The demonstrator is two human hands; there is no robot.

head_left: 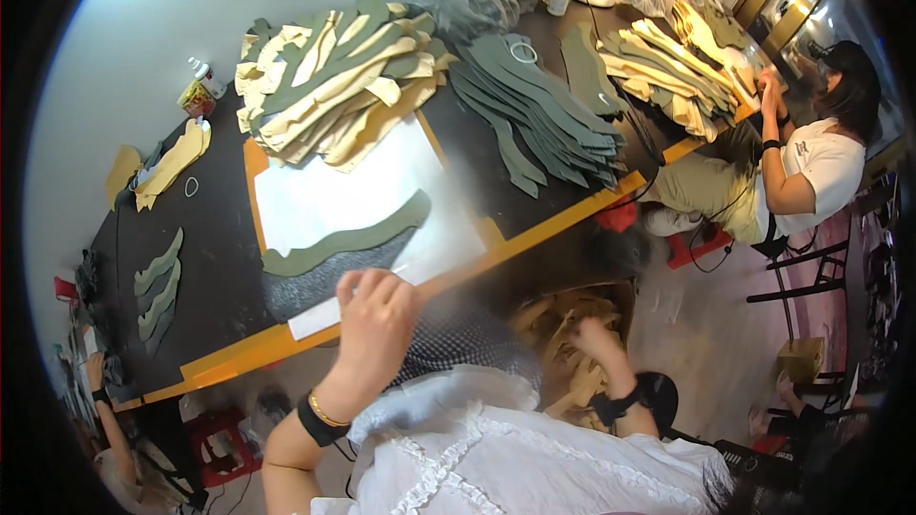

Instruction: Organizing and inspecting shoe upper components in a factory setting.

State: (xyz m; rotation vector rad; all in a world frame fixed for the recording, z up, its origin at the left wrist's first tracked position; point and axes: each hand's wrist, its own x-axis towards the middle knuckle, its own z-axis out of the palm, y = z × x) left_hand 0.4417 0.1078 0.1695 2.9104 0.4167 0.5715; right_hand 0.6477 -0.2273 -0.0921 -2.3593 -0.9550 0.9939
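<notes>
My left hand (379, 313) is over the near edge of the table, beside a white strip (315, 319). Its fingers are curled together, and whatever they may hold is hidden. Just beyond it, one wavy green cut piece (348, 240) lies across a white sheet (324, 193) and a dark speckled patch (315, 284). Lower on the right, my right hand (596, 337) hangs above an open box (625, 300) of cream wavy pieces (584, 383). Its fingers are smeared, so their state is unclear.
A big heap of green and cream pieces (334, 76) covers the sheet's far end. Green strips (530, 110) fan out to its right. Several smaller pieces (160, 291) lie left. A co-worker (811, 153) sits right, by another pile (658, 67). Yellow tape (229, 369) lines the table's edge.
</notes>
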